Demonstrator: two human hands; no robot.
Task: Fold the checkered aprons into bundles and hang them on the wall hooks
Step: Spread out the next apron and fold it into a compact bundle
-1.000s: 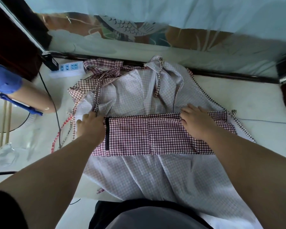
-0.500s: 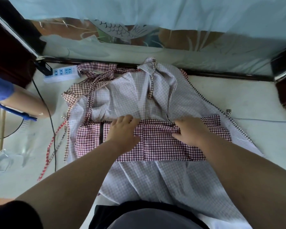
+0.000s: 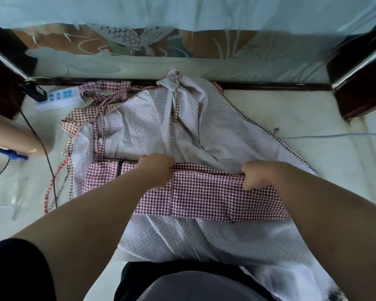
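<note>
A checkered apron (image 3: 152,127) lies spread on the pale surface, its pale inner side facing up. A red-and-white checkered band (image 3: 204,196) is folded across its middle. My left hand (image 3: 156,170) grips the band's far edge near the centre, fingers curled over it. My right hand (image 3: 256,177) grips the same edge further right, fingers tucked under the fold. Checkered straps (image 3: 100,105) lie bunched at the apron's far left corner. No wall hooks are in view.
A white power strip (image 3: 57,98) sits at the far left, and a black cable (image 3: 48,161) runs down the left side. A thin cord (image 3: 334,135) crosses the right. A frosted glass panel (image 3: 182,44) stands behind. Dark wooden frames flank both sides.
My left hand moved right from the band's left end to its centre. My right hand shifted right. Both hands went from pressing flat to curling round the band's far edge.
</note>
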